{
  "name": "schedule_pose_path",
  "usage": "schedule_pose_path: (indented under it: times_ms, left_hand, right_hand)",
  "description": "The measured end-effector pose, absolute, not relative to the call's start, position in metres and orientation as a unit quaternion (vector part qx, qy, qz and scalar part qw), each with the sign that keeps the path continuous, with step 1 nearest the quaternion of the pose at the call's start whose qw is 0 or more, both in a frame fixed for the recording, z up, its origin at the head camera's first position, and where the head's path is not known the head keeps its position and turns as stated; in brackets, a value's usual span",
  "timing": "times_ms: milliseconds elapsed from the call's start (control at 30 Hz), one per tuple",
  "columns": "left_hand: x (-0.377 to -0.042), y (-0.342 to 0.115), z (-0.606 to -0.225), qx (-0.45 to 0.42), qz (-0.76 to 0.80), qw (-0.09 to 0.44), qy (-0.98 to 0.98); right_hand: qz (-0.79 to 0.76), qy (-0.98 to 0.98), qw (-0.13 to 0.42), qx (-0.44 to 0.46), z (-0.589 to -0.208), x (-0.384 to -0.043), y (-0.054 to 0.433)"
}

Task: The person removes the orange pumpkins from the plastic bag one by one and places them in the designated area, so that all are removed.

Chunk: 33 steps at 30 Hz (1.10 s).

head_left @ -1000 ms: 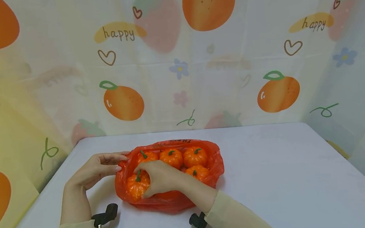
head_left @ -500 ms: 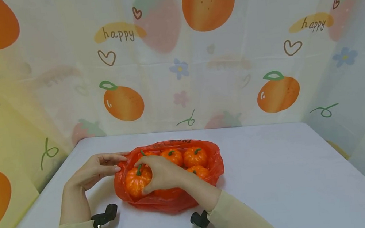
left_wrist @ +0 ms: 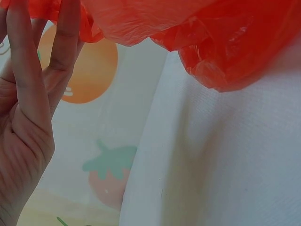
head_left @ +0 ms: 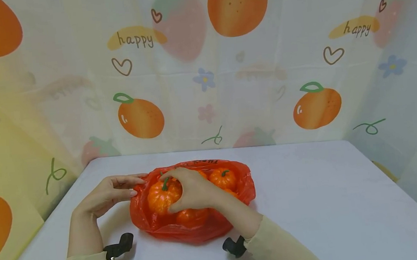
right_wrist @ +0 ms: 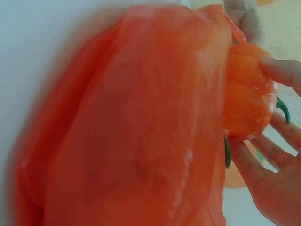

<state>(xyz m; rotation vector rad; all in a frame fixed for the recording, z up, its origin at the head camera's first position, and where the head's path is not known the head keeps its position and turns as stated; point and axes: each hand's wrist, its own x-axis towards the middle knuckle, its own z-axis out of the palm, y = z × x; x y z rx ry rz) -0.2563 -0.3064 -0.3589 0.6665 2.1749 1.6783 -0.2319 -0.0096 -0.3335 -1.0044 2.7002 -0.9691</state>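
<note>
A red plastic bag (head_left: 199,234) stands with its mouth spread wide on the white table, several small orange pumpkins with green stems inside. At its left rim my left hand (head_left: 105,195) pinches the plastic between thumb and fingers; the left wrist view shows those fingers (left_wrist: 28,80) reaching up to the bag. My right hand (head_left: 196,189) grips one pumpkin (head_left: 161,198) by its sides, raised over the others at the bag's left part. In the right wrist view this pumpkin (right_wrist: 249,94) shows above the rim, between thumb and fingers. My right hand hides some pumpkins behind it.
Another pumpkin (head_left: 222,179) lies at the bag's right side, and one more (head_left: 192,217) near its front. The white table (head_left: 313,203) stretches to both sides. Behind it hangs a fruit-print curtain (head_left: 252,113). Black camera mounts (head_left: 119,247) sit at both wrists.
My right hand has drawn the gripped pumpkin up and slightly right, away from the bag's front left corner. A front pumpkin shows more now. My left hand stays at the rim.
</note>
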Motion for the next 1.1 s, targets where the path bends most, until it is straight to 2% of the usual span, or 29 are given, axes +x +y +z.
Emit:
schedule_pose_path:
  times_ms: [767,1100]
  left_hand:
    - [-0.255,-0.306,-0.357,0.231,0.588,0.151,0.760]
    - [-0.256,-0.306,-0.360,0.224,0.586,0.152,0.764]
  right_hand:
    - [-0.405,0.873,0.045,-0.269,-0.322,-0.240,0.042]
    - [-0.409,0.877,0.007,-0.254,-0.323,-0.245,0.064]
